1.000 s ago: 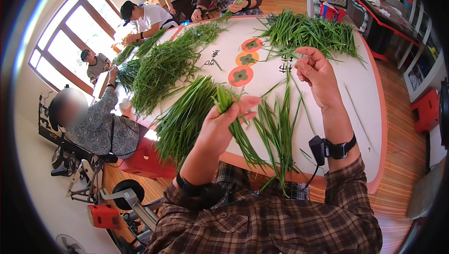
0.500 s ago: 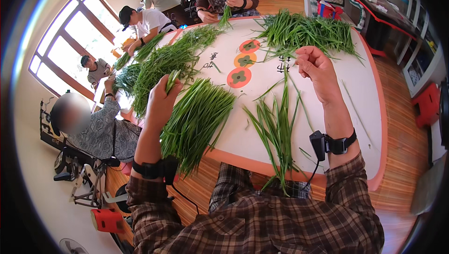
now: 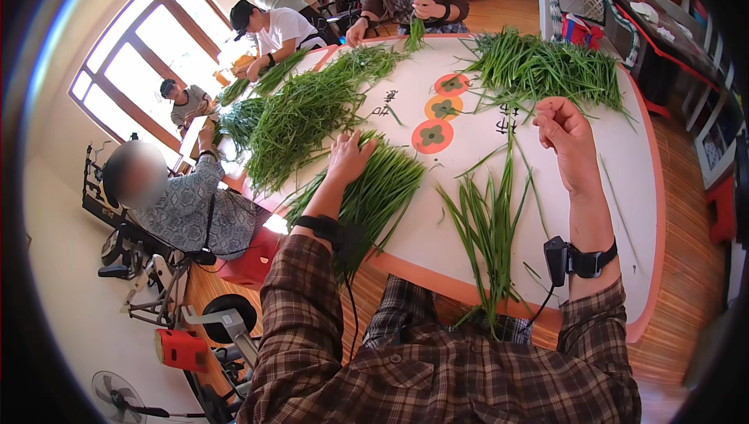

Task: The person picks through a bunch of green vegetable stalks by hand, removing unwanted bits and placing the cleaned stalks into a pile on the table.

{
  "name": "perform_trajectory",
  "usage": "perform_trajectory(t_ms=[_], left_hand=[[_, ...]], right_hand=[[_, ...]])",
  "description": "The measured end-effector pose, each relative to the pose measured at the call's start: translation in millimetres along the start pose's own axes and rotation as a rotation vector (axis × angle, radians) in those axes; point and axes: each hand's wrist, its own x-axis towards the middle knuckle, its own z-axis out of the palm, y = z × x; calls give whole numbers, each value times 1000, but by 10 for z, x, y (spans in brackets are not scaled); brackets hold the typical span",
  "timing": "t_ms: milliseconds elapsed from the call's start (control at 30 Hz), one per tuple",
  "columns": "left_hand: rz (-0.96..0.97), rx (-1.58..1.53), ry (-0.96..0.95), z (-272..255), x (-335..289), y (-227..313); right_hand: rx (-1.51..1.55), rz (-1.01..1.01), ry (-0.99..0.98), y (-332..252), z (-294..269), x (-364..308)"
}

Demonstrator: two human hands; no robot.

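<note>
My left hand [image 3: 349,160] rests on a neat bundle of garlic chives [image 3: 390,182], left of the middle of the table. Its fingers are apart on top of the leaves; what lies under the palm is hidden. Raised over the right side of the table, my right hand [image 3: 567,143] has thumb and fingertips pinched together. Whatever it may hold is too small to make out. Between my arms a smaller loose spread of chives [image 3: 490,241] lies with its ends over the table's near edge.
The white table [image 3: 577,268] has an orange rim and printed persimmons [image 3: 432,136]. Big heaps of chives lie at far left [image 3: 304,124] and far right [image 3: 546,69]. Several people work around it; one across holds a bunch [image 3: 417,30]. Stray leaves lie at right.
My left hand has come down with a small bunch of chives onto the neat bundle, and its fingers have spread. My right hand stays pinched. The whole view has shifted a little.
</note>
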Motion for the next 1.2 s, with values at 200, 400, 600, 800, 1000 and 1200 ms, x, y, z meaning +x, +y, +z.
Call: perform_trajectory(t_ms=[200,400,600,800,1000,1200], left_hand=[[-15,121,123,34,-141,152],[17,111,390,-73,-226,304],[406,-446,176,-136,-725,976],[446,-604,-117,244,-1242,1395],[418,-739,-209,494,-1421,1657],[348,-555,-157,562,-1351,1797]], right_hand=[[33,2,-47,29,-6,50],[45,2,-66,-1,-3,25],[27,-4,-68,-52,-46,18],[-211,-80,-153,97,-190,85],[-1092,40,-324,498,-507,121],[-1181,158,-517,655,-388,88]])
